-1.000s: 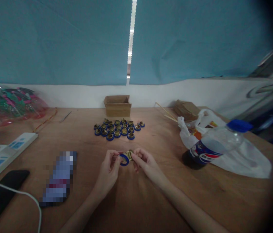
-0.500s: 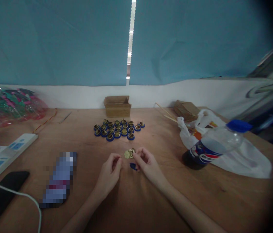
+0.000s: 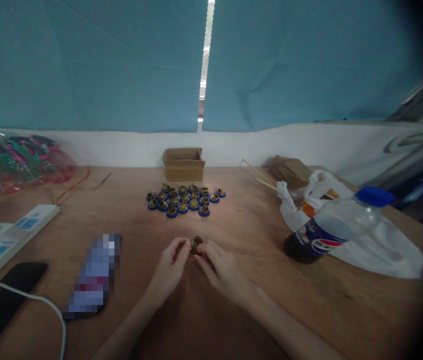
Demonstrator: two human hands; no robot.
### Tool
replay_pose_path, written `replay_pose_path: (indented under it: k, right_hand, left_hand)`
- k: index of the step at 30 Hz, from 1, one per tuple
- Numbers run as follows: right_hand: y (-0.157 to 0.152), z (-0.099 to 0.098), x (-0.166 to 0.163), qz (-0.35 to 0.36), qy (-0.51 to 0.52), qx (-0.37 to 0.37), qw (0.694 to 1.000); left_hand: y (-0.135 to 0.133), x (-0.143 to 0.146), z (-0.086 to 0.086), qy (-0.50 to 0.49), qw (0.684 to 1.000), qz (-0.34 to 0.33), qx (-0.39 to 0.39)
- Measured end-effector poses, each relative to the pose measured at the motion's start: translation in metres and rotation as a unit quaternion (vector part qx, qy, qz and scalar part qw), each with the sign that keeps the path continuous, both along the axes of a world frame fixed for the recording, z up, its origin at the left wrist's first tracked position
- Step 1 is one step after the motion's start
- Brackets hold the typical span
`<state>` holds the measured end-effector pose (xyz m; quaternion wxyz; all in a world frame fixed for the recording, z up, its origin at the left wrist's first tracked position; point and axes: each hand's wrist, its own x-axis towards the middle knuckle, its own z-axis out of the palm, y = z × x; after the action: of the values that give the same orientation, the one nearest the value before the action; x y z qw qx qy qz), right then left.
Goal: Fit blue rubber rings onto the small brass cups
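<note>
A small brass piece (image 3: 196, 244) sits between the fingertips of both hands, low over the wooden table (image 3: 234, 300). My left hand (image 3: 169, 267) pinches it from the left with curled fingers. My right hand (image 3: 221, 267) covers it from the right, fingers bent down over it. The blue ring seen earlier is hidden. Further back lies a cluster of several blue-rimmed brass pieces (image 3: 184, 200), and behind it a small open cardboard box (image 3: 183, 163).
A tilted cola bottle with a blue cap (image 3: 331, 225) leans on a white plastic bag (image 3: 376, 240) at the right. At the left lie a white power strip (image 3: 8, 235), a black phone (image 3: 1, 300), a white cable and a bag of coloured items (image 3: 12, 162).
The blue ring left my left hand and dropped under my right hand. Both hands came down toward the table and closed together around the brass piece.
</note>
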<state>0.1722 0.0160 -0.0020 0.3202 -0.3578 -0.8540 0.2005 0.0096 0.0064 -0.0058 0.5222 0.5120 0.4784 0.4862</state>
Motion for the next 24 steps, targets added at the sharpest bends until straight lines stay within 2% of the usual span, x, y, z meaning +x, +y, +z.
replay_pose_path:
  k: [7,16,19,24]
  right_hand:
    - [0.0018,0.0004,0.0019,0.005,-0.007,0.004,1.000]
    - [-0.0002,0.0051,0.0005,-0.002,0.011,-0.027,1.000]
    - [0.0001,0.0040,-0.0003,-0.015,0.026,-0.036,0.999]
    - [0.0007,0.0035,-0.0001,-0.030,0.049,-0.052,0.997]
  left_hand:
    - [-0.0008,0.0036,0.0005,-0.086,0.995,0.025,-0.050]
    - [0.0004,0.0020,0.0010,-0.123,0.987,0.059,-0.081]
    - [0.0003,0.0026,0.0014,-0.142,0.987,0.034,-0.068]
    - [0.0004,0.0016,0.0018,-0.089,0.996,-0.004,0.018]
